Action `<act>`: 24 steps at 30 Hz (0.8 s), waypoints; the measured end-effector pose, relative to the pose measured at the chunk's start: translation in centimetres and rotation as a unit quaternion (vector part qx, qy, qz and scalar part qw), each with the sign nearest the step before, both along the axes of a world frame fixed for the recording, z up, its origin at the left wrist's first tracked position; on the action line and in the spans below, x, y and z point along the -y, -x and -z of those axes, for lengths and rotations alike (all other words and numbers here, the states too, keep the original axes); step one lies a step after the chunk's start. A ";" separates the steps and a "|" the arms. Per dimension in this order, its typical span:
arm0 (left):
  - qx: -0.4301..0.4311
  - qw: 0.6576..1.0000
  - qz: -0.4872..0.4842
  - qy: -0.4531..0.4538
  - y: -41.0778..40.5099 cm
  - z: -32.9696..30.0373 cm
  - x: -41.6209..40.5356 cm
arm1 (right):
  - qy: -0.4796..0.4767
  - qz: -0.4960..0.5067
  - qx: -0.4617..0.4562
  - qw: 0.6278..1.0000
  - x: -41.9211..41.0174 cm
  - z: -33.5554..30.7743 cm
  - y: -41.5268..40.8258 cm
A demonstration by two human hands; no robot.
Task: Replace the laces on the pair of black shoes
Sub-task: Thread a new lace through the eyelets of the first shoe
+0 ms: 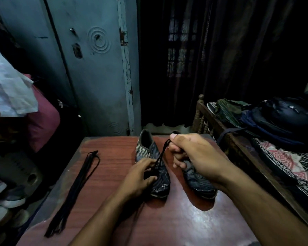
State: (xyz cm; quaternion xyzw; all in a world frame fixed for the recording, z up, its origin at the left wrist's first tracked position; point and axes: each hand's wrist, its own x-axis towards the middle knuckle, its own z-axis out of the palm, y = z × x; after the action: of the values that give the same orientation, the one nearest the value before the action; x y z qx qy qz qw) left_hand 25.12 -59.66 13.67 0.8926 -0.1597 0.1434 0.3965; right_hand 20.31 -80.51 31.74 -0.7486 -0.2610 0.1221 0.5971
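Head view looks down on a reddish wooden bench (114, 157) where the pair of black shoes stands, toes toward the person. Judging by the scene, the step in hand is unlacing the left shoe (152, 166): a black lace (163, 151) runs taut from its eyelets up into the right hand (190, 151), whose grip is closed, thumb and curled fingers pinching the lace above the shoe. The left hand (140, 176) lies on the shoe's outer side, fingers curled round the upper near the eyelets, holding it down against the pull. The right shoe (199, 181) stands just beside the left shoe, partly hidden under the right wrist. A bundle of black laces (75, 189) lies stretched out on the bench, well apart from the left shoe, on its outer side; these are probably the replacements.

The next move likely calls for drawing the lace free of the remaining eyelets while the left hand steadies the shoe. Both forearms reach forward from the bottom edge, the right raised higher than the left.
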 end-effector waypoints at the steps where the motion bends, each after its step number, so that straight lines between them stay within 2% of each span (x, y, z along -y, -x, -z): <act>1: 0.033 0.999 -0.014 -0.021 0.0 0.0 0.2 | -0.008 -0.003 0.005 1.000 0.0 0.1 0.0; 5: 0.058 0.997 -0.030 -0.045 -0.7 0.2 0.3 | 0.011 -0.039 0.059 0.997 -0.5 0.0 0.5; 11: 0.048 0.994 -0.059 -0.078 -0.9 0.7 -1.1 | 0.038 -0.014 0.098 0.994 -0.6 -0.1 -0.1; 18: 0.064 0.994 -0.031 -0.085 -1.0 1.9 -1.6 | -0.045 -0.028 0.017 0.998 -3.4 1.3 1.2; 21: 0.068 0.994 -0.065 -0.048 -1.2 1.5 -2.2 | -0.120 0.023 -0.024 0.992 -2.4 1.5 0.7; 24: 0.096 0.990 -0.098 -0.016 -1.2 1.8 -2.6 | -0.149 0.046 -0.047 0.987 -1.6 2.0 0.4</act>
State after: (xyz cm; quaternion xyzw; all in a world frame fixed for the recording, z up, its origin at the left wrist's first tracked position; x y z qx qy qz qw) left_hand 26.36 -57.04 11.84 0.8923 -0.1112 0.2639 0.3489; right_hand 19.90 -78.88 29.78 -0.6558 -0.2133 0.0896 0.7186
